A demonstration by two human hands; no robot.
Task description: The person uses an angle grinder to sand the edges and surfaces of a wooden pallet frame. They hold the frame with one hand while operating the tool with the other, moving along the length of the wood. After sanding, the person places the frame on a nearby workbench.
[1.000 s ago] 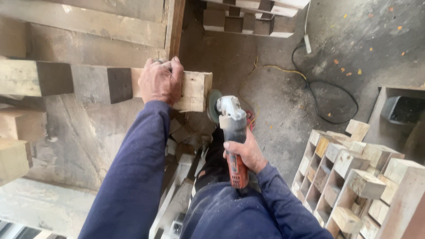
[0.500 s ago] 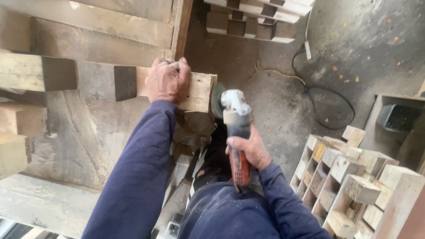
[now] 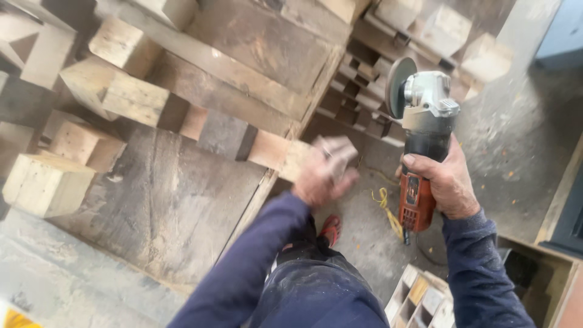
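Grinder (image 3: 422, 146) in my right hand (image 3: 446, 185), that is the plain fact of this moment: my fingers are wrapped tight round its orange and black body, thumb across the top, and the grey gear head points up and away from me with the disc (image 3: 399, 87) standing on edge at its left side. The disc is in the air, well apart from any wood.

My left hand (image 3: 322, 176) is blurred. It is closed round a small pale wooden block (image 3: 334, 152), which shows above my knuckles; how firm the hold is I cannot tell through the blur. The block sits just off the end of a long timber (image 3: 240, 136) that runs leftward across a broad weathered board (image 3: 176, 200), its faces alternating pale and dark. Whether block and timber touch I cannot make out.

More pale blocks (image 3: 48, 182) lie at the left edge of the board, some stacked. Beyond the grinder a heap of cut blocks and slats (image 3: 376, 91) rests on the concrete floor (image 3: 504, 133). A yellow cord (image 3: 388, 209) curls on the floor between my two hands, near the grinder's tail. Below my arms I see my dusty dark trousers and one red shoe (image 3: 331, 228). A wooden grid of small compartments (image 3: 422, 297) stands at the lower right.
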